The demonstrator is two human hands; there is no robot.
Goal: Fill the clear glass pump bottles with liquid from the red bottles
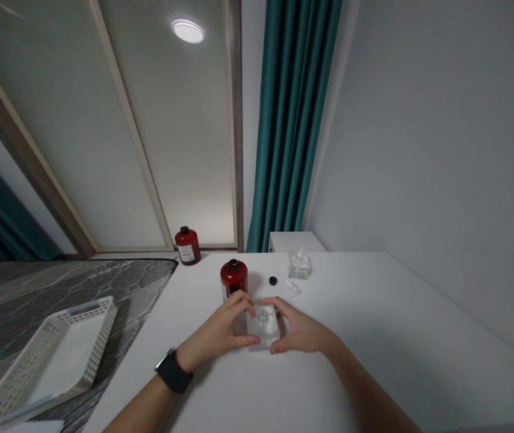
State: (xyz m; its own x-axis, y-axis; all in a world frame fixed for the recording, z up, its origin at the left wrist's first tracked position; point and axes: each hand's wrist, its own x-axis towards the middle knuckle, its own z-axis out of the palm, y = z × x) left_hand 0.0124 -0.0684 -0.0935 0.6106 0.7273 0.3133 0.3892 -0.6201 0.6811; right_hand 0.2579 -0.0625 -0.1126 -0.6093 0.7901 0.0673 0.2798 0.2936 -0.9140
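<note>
A clear, square glass container [263,326] with a round opening in its top stands on the white table. My left hand [225,325] curves around its left side, thumb at the near edge and fingers at the far edge. On the other side my right hand [300,329] grips it between thumb and fingers. Just beyond my left fingers is a red bottle [234,275] with an uncapped neck, its lower part hidden. A small black cap [272,281] and a clear-white plastic piece [290,288] lie past my right hand.
A second red bottle [187,246], with a black cap, stands at the table's far left corner. Another clear square container [299,265] with a whitish top is at the back. Left of the table [374,337] is a white perforated basket [89,355].
</note>
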